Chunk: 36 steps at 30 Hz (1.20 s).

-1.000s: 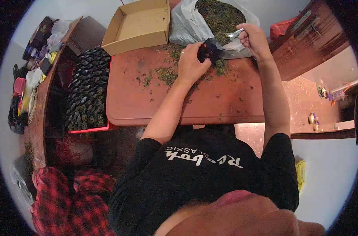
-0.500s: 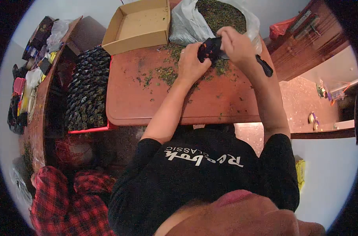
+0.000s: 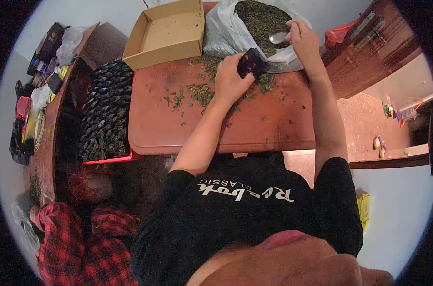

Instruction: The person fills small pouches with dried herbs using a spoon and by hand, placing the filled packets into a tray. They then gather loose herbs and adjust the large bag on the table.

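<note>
My left hand (image 3: 231,78) is closed around a small dark pouch with reddish marks (image 3: 251,63), held upright above the table. My right hand (image 3: 304,43) grips a metal spoon (image 3: 277,37), its bowl over dried green leaves (image 3: 259,19). The leaves fill an open white plastic bag (image 3: 221,40) at the back of the table. Whether the spoon bowl carries any leaves is hard to see. Crumbs of leaf (image 3: 200,91) lie scattered around my left hand.
The reddish-brown table (image 3: 178,131) spans the front. An open cardboard box (image 3: 163,51) sits at its back left. Left of the table, rows of dark pouches (image 3: 107,114) fill a red-edged box. A person in red plaid (image 3: 66,243) is at lower left, near a cluttered side table (image 3: 45,143).
My right hand has moved up and right, from the pouch to the leaves in the bag, and the spoon is now visible. My left hand stays in place with the pouch.
</note>
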Motion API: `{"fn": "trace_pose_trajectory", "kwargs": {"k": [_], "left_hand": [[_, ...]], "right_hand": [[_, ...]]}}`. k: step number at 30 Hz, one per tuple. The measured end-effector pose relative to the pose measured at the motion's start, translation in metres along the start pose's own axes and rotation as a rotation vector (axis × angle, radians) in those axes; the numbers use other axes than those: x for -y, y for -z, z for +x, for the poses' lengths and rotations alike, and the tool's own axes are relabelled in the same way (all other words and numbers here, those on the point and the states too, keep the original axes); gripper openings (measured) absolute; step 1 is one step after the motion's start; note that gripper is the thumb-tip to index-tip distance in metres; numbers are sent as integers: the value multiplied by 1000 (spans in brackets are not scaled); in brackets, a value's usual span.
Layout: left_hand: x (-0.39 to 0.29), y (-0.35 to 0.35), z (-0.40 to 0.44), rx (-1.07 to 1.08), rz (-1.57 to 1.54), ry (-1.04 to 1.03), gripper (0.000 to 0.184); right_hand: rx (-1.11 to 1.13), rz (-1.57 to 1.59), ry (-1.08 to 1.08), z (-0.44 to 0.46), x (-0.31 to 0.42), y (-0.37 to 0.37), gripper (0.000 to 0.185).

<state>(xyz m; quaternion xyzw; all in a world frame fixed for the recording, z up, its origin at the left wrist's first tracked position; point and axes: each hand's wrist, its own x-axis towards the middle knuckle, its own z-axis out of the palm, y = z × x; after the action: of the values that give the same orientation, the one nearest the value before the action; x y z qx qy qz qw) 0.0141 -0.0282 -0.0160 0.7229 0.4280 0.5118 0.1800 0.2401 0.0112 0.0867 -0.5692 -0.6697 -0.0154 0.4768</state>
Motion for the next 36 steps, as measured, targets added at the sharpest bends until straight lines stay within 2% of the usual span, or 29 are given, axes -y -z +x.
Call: {"fn": "trace_pose_trajectory", "kwargs": {"k": [1,4,9,11,14,16,19,25,28,36], "left_hand": [[-1,1,0,8,21,6,52],[3,-2,1,14,-2,-9,53],[1,-1,1,29,11,-19,54],[2,-2,2,31,8,-21,54],[3,-3,2,26,18,-20,54],[3,-3,1,18,17,-25,54],[5,-4,1,20,10,-12,54],[4,-5,1,-21,-4,-46,51],[3,-5,1,-26,-2,-49,51],[3,-3,1,-1,-2,-21,52]], "right_hand": [[11,-53,1,2,-10,-6,17],[-21,-359,321,1,-32,-27,17],[151,-358,322,3,-74,-71,16],[240,-329,198,6,-72,-78,18],[363,-139,-164,9,-58,-85,22],[359,42,-357,9,-48,-78,25],[235,371,-525,8,-61,-77,29],[149,470,-513,8,-69,-54,32],[144,549,-480,5,-66,-38,32],[197,685,-562,7,-32,2,28]]}}
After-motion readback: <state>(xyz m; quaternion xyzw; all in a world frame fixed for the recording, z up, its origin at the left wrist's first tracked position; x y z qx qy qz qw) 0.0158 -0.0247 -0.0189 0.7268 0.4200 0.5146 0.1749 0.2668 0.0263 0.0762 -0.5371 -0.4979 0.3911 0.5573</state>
